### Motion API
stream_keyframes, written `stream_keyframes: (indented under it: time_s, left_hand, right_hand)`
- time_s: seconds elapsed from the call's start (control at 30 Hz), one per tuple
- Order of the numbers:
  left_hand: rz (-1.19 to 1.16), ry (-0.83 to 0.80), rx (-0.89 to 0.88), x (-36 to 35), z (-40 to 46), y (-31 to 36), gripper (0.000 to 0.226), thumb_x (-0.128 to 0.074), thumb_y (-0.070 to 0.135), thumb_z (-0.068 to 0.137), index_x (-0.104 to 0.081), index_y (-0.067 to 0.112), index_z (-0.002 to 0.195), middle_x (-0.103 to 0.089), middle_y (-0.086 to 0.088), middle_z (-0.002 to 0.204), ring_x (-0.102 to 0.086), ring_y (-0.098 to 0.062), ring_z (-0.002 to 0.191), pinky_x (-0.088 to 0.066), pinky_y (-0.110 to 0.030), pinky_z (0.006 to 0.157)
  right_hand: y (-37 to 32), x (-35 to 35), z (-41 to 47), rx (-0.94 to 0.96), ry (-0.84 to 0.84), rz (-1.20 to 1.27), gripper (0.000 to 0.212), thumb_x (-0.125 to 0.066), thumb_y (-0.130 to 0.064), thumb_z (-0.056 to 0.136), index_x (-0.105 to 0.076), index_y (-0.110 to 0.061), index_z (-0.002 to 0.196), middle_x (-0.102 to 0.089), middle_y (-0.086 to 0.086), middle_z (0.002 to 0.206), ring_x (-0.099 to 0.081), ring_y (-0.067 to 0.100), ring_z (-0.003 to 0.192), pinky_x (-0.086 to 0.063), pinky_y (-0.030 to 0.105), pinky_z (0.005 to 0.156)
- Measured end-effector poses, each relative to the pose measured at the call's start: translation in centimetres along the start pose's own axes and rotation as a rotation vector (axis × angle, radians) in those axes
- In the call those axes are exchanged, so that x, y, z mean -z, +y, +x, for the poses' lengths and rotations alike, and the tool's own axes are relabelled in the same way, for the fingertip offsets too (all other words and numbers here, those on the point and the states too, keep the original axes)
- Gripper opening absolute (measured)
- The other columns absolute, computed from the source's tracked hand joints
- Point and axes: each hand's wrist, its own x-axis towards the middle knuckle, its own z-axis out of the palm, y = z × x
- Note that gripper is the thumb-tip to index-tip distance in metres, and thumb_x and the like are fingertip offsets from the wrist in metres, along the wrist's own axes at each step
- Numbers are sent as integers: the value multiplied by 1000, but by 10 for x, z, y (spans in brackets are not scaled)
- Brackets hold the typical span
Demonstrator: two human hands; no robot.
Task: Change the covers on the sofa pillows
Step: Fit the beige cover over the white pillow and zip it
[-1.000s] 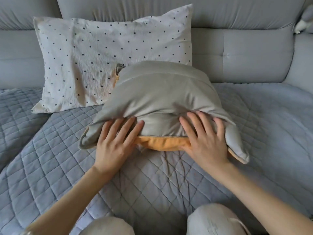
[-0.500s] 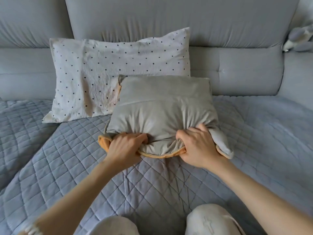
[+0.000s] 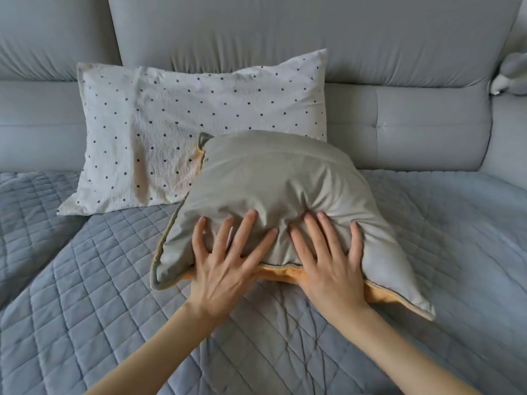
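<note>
Under spread fingers [image 3: 251, 223] of both hands: grey pillow [image 3: 273, 178].

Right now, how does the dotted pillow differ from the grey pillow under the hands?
The dotted pillow is white with dark dots; the grey pillow is plain, with orange at its near edge. The dotted one leans untouched on the sofa back; the grey one lies pressed under both hands.

from my feed: left hand [image 3: 225, 269] at 7 o'clock, right hand [image 3: 332, 266] at 5 o'clock. both forearms bare, no sleeves in shot. short plain nails. i can't see any rings etc.
</note>
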Motion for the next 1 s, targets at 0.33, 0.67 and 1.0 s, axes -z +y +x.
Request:
stream_keyframes:
  time_s: [0.33,0.67,1.0]
  left_hand:
    - [-201,3,46,-33,45,-12,17,-59,13,74,-61,20,89,-61,0,73,-59,-23,63,-34,-33,65]
    - [-348,-106,-131,67,86,-35,24,-66,20,72,-66,23,95,-59,2,70,-59,-20,63,-46,-29,57]
    - [-214,-96,-93,204,239,-91,43,-42,64,83,-65,35,104,-63,5,68,-62,-22,67,-37,-27,53]
  right_hand:
    - [8,-33,50,-95,254,76,7,-64,-12,76,-65,-17,78,-55,0,68,-50,22,68,-35,41,77]
    - [36,64,46,40,86,226,34,-55,-25,70,-64,-20,103,-61,-2,87,-59,24,81,-35,41,80]
    - [99,255,193,44,-209,276,31,-46,-57,86,-66,-33,92,-52,-13,70,-48,15,77,-33,30,81]
